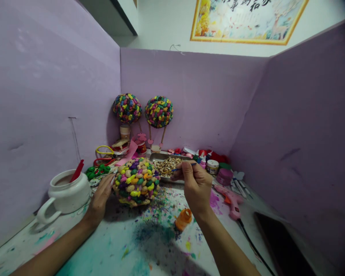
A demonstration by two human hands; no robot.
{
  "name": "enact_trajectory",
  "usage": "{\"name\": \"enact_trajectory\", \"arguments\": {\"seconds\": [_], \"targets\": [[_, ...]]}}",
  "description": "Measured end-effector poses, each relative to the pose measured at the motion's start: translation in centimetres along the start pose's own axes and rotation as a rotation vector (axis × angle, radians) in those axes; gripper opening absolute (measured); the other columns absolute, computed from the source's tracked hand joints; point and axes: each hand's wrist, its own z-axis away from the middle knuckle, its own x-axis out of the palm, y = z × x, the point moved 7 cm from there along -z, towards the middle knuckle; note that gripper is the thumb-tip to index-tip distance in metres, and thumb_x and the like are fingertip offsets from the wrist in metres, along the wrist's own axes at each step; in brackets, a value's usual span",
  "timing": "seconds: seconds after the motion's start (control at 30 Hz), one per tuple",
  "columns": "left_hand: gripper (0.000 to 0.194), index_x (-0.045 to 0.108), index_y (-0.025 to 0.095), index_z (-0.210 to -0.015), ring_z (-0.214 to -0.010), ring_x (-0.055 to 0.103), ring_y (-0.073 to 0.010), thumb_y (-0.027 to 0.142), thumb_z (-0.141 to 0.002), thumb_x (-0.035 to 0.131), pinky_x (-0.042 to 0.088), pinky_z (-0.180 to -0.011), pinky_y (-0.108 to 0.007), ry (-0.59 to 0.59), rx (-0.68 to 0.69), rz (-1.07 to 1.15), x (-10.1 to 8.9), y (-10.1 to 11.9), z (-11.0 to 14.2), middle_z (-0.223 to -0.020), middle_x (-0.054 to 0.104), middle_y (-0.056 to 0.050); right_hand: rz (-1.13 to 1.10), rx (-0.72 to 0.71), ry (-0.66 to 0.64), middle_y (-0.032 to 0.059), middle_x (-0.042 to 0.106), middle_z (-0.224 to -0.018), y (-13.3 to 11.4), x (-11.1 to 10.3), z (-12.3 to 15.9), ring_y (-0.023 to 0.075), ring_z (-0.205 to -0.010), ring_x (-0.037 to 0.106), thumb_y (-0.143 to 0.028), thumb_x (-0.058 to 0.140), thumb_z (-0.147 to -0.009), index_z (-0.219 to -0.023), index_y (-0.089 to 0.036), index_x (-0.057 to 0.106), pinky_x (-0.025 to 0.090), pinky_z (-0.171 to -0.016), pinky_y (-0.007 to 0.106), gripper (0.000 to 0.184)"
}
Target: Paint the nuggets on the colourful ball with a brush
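Observation:
A round ball (137, 182) covered in nut shells sits on the table. Many of its shells are painted yellow, green, purple, pink or orange, while others are bare tan. My left hand (100, 199) holds the ball at its left side, fingers stretched along it and the tips partly hidden. Pinched in my right hand (197, 184) is a thin paintbrush (172, 170), its tip at the ball's right side. Below the brush stands an uncapped orange paint bottle (183, 219). Behind the ball, a metal tray (168, 178) holds loose shells.
At left stands a white mug (69, 197) with a red stick in it. Two finished-looking colourful balls (159, 111) stand at the back. A pink glue gun (231, 200) with a cord and a black phone-like slab (281, 245) lie at right. Purple panels (189, 96) enclose the table.

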Motion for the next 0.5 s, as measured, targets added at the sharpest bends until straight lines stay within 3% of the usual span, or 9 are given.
{"name": "enact_trajectory", "arguments": {"seconds": [0.5], "targets": [[0.060,0.058,0.019,-0.130,-0.139,0.041,-0.0250,0.062,-0.093,0.037,0.023,-0.121,-0.046,-0.012,0.001,-0.004,0.1,0.8,0.1,-0.144,0.053,-0.009,-0.071,0.078,0.077,-0.0019,0.064,-0.053,1.3,-0.4,-0.1,0.0126,-0.045,0.064,-0.055,0.063,-0.084,-0.069,-0.019,0.064,0.053,-0.045,0.022,0.039]]}}
